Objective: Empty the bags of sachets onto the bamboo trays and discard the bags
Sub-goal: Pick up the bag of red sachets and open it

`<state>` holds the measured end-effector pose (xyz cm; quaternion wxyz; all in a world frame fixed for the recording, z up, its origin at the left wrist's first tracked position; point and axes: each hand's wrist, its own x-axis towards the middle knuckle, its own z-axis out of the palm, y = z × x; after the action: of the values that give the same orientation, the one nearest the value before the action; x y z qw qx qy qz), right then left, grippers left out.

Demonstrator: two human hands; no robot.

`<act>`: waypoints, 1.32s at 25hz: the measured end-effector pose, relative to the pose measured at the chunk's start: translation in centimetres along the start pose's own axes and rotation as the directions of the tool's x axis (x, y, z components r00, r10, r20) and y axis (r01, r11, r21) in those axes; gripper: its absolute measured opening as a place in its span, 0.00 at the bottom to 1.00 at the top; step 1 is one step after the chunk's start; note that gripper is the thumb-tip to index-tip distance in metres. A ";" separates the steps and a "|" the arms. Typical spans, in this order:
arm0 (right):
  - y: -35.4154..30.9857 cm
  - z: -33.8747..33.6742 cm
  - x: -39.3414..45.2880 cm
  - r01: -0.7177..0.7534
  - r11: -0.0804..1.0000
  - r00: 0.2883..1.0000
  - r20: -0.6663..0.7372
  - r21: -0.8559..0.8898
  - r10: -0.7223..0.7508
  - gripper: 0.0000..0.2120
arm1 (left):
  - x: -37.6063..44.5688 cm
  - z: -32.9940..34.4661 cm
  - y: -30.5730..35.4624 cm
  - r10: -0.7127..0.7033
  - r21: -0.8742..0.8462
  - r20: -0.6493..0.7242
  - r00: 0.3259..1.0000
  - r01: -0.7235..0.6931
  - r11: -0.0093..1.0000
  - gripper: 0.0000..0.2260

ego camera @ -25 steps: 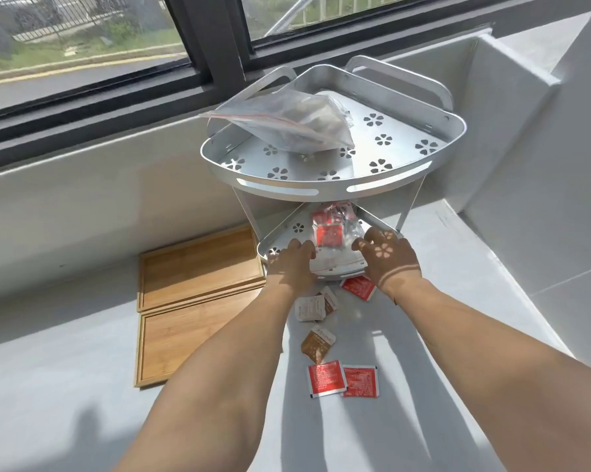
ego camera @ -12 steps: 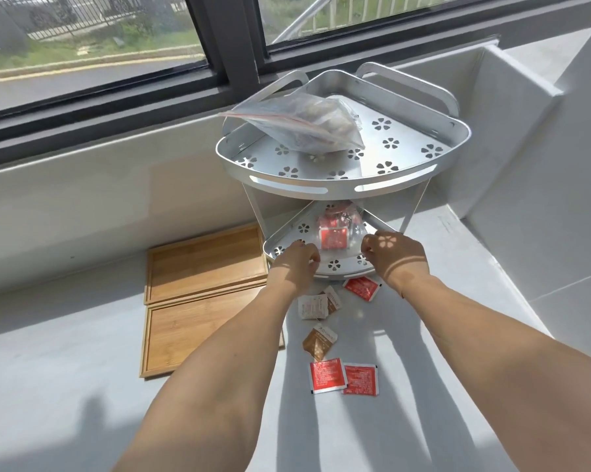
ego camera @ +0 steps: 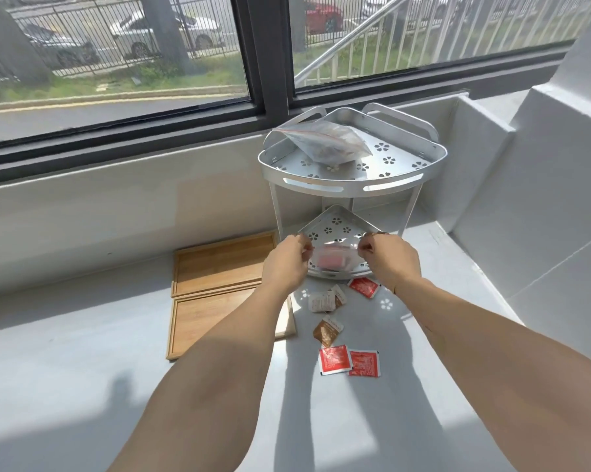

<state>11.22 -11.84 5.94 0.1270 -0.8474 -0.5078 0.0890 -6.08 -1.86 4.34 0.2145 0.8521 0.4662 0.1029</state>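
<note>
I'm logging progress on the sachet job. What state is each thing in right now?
Lower bag: pinched at both top corners, still holding red sachets.
Left hand: gripping it.
Right hand: gripping it.
Upper bag: full, lying on top shelf.
Bamboo trays: bare.
Loose sachets: scattered on ledge.

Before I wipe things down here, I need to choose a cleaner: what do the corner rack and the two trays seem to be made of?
The corner rack looks like metal with a matte silver finish: thin walls, punched flower holes. The two trays look like bamboo or wood, judging by their honey colour and straight grain; whether they are sealed is unclear.
</note>
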 end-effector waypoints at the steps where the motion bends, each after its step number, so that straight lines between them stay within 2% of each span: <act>1: -0.7 -0.2 -0.8 -0.010 1.000 1.000 -0.017 0.022 0.010 0.09 | -0.7 -0.6 -0.3 0.007 -0.021 -0.019 1.000 -0.008 1.000 0.08; 4: -2.9 -1.2 -2.5 -0.020 0.988 0.994 -0.107 0.154 0.037 0.08 | -2.7 -2.5 -1.2 0.026 -0.092 -0.115 0.993 -0.037 0.995 0.03; 6: -4.4 -1.3 -4.1 -0.018 0.946 0.991 -0.118 0.323 0.059 0.06 | -5.0 -3.8 -2.4 0.013 -0.168 -0.192 0.981 -0.046 0.985 0.03; 9: -6.8 -0.6 -6.5 0.044 0.868 0.994 -0.105 0.494 0.009 0.02 | -8.8 -5.8 -5.2 0.003 -0.263 -0.266 0.964 -0.076 0.962 0.02; 14: -11.9 1.3 -13.5 0.131 0.761 0.991 -0.064 0.635 -0.118 0.03 | -17.5 -8.5 -10.5 -0.008 -0.380 -0.262 0.965 -0.096 0.920 0.01; 17: -13.9 3.1 -18.3 0.174 0.725 0.981 -0.053 0.666 -0.187 0.07 | -23.9 -9.0 -13.7 -0.042 -0.461 -0.215 0.976 -0.064 0.885 0.02; 22: -16.5 6.5 -25.1 0.038 0.652 0.975 0.115 0.757 -0.190 0.09 | -30.8 -8.0 -17.5 -0.158 -0.495 -0.153 0.976 0.063 0.866 0.06; 27: -18.1 8.5 -29.3 0.024 0.709 0.975 0.142 0.705 -0.174 0.08 | -32.6 -6.9 -19.1 -0.175 -0.548 -0.134 0.975 0.074 0.833 0.06; 30: -19.1 8.6 -29.9 0.035 0.745 0.975 0.142 0.666 -0.173 0.05 | -32.2 -7.0 -18.9 -0.136 -0.579 -0.114 0.984 0.046 0.814 0.06; 33: -20.3 8.5 -30.3 0.052 0.770 0.978 0.122 0.636 -0.167 0.03 | -32.2 -7.2 -18.1 -0.107 -0.625 -0.058 0.993 0.047 0.779 0.15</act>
<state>-22.35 -28.34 4.67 0.3636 -0.7142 -0.5063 0.3183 -39.90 -18.32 3.19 0.4662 0.7082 0.4499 0.2805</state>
